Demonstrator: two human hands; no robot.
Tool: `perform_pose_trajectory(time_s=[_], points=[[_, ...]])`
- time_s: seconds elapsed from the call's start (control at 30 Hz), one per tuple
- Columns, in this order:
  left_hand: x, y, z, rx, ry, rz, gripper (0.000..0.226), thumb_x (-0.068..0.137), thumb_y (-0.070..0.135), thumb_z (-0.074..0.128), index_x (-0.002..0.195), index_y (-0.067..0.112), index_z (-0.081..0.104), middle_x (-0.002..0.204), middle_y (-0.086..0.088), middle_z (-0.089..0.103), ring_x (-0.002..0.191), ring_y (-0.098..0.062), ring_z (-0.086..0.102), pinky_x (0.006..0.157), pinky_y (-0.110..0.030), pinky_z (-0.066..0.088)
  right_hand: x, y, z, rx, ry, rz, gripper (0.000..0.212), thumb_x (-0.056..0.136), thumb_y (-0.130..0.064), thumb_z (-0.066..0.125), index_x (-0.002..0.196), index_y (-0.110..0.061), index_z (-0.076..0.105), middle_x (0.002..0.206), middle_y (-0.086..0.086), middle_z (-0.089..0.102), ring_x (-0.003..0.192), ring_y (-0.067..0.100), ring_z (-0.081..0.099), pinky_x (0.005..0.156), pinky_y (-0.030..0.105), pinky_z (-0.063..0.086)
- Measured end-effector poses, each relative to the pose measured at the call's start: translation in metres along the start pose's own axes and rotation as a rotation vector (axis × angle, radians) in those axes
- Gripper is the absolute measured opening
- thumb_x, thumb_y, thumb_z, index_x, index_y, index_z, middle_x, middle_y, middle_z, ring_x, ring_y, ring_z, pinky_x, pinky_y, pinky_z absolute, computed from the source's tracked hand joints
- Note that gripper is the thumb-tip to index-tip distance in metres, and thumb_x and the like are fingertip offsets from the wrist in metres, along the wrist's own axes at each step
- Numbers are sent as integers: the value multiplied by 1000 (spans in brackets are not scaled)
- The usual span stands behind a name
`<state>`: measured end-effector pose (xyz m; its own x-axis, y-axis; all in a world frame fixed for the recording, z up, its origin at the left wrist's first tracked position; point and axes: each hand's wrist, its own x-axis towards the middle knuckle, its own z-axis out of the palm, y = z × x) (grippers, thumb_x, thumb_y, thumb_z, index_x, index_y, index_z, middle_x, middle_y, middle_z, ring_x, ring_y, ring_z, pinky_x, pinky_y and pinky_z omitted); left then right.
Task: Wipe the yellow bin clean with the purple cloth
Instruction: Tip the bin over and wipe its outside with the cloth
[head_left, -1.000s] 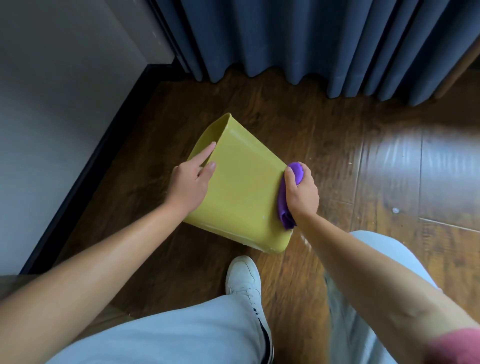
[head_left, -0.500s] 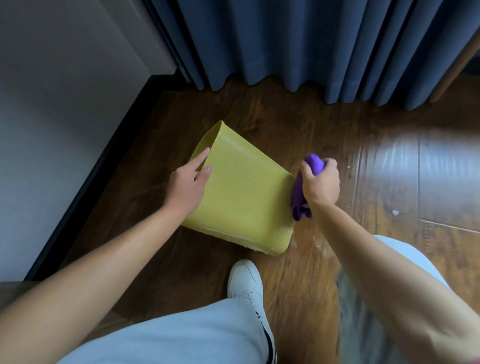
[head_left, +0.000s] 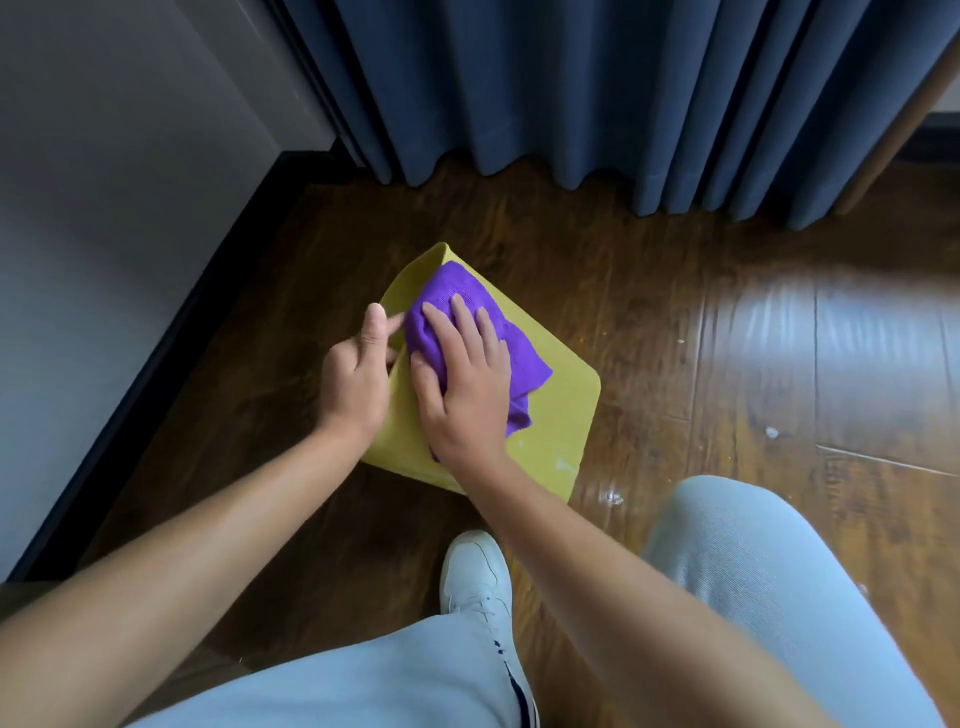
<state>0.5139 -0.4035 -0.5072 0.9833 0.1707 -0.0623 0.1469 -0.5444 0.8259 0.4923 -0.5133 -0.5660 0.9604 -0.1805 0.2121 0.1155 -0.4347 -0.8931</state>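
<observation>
The yellow bin (head_left: 558, 410) lies on its side on the wooden floor, its mouth turned toward the far left. A purple cloth (head_left: 514, 351) is spread over the bin's upper face. My right hand (head_left: 462, 379) presses flat on the cloth with the fingers straight. On the bin's left edge rests my left hand (head_left: 356, 374), thumb up and fingers reaching onto the side; part of its fingers is hidden behind the bin and my right hand.
Dark blue curtains (head_left: 597, 104) hang just behind the bin. A grey wall with a black skirting board (head_left: 156, 353) runs along the left. My white shoe (head_left: 475, 577) and light-grey trouser legs (head_left: 769, 582) are close below the bin. Small white specks dot the floor on the right.
My right hand has carried the cloth from the bin's right side up onto its upper face and now presses it flat. The left hand keeps holding the left edge.
</observation>
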Motion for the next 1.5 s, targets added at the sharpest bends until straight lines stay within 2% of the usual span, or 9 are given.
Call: perform_pose_trajectory(time_s=[0.43,0.6,0.83,0.97,1.03,1.1,1.2,1.37,1.5], points=[[6,-4,-10,231,23,108,37,103,25,59,139,18,63,136,-2,67,125,-15,63,104,-34,53,-27,99,-11,-222,29,324,55,98,-44,45,150,-30,51,167,-2,37,157,28,25,122,63,21],[8,-8,-10,298,25,134,38,104,25,58,141,17,62,132,4,67,95,13,60,77,4,43,-35,115,-22,-141,66,506,57,101,-46,43,155,-29,44,169,0,31,158,26,20,123,55,25],[-2,-5,-7,329,30,175,25,105,25,55,130,22,58,74,-14,71,46,-20,50,47,-30,44,-41,124,-32,-47,103,685,53,106,-44,45,157,-32,35,168,4,29,146,33,36,115,49,36],[-6,-4,-16,336,-66,113,32,106,26,53,137,24,51,100,-12,75,74,-29,69,64,-42,59,-42,132,-46,51,156,990,43,105,-46,40,147,-38,38,144,8,47,115,35,58,97,49,52],[-16,-11,-33,389,-207,81,49,105,29,55,151,36,39,131,-5,68,112,-23,68,91,-47,59,-40,135,-58,68,203,1103,40,107,-39,44,147,-34,44,140,7,48,117,35,57,90,41,46],[-37,-22,-48,413,-347,63,67,103,28,57,157,49,23,150,9,50,119,-8,60,105,-41,50,-39,137,-70,78,268,1153,40,106,-36,48,146,-35,47,140,7,46,115,35,58,90,43,48],[-64,-34,-54,387,-376,36,71,105,30,52,157,55,12,138,18,47,91,5,49,90,-27,46,-27,124,-82,158,346,1091,39,104,-33,52,143,-34,51,137,5,46,101,26,52,83,38,42],[-61,-10,-41,273,-297,-11,67,106,25,50,162,42,16,149,-4,55,134,-18,54,115,-46,42,5,95,-95,231,270,813,43,96,-35,59,139,-35,55,135,2,57,109,19,56,99,39,48],[-51,22,-34,286,-281,-31,64,107,24,49,162,36,19,123,-23,54,111,-29,62,107,-55,44,10,78,-99,276,131,686,38,86,-45,62,125,-46,59,121,-7,66,106,21,68,95,47,59]])
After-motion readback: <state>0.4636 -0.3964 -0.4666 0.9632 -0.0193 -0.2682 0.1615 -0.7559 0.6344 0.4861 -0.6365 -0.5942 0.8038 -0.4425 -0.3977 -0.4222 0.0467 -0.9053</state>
